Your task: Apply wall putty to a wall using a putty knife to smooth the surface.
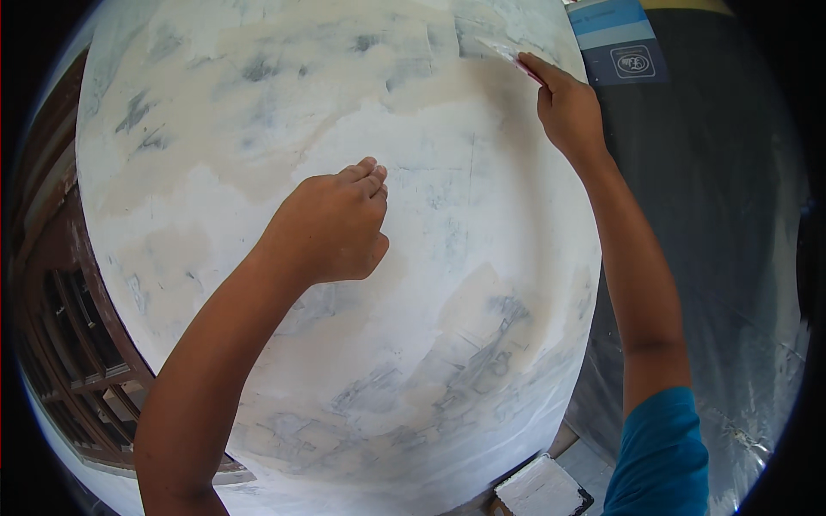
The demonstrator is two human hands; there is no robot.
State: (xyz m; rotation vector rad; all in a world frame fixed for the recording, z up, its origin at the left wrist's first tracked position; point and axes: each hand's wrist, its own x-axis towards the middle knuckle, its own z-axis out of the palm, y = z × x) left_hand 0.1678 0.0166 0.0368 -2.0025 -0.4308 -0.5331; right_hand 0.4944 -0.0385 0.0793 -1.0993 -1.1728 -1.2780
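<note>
A wall [422,249] fills the middle of the view, coated in white and cream putty with grey patches showing through. At its upper right edge my right hand [570,110] grips a thin putty knife [508,54], its pale blade smeared white and lying close to or against the wall. A reddish edge shows beside my fingers. My left hand [337,225] is raised in front of the wall's middle, fingers curled and pressed together. The back of that hand hides whatever may be inside it, and I cannot tell whether it touches the wall.
Left of the wall is a brown wooden window frame [95,378] with dark panes. A dark, shiny sheet-like surface [697,215] stands to the right, with a blue, white and dark panel [615,39] at its top. A white-coated rectangular thing [542,488] lies below.
</note>
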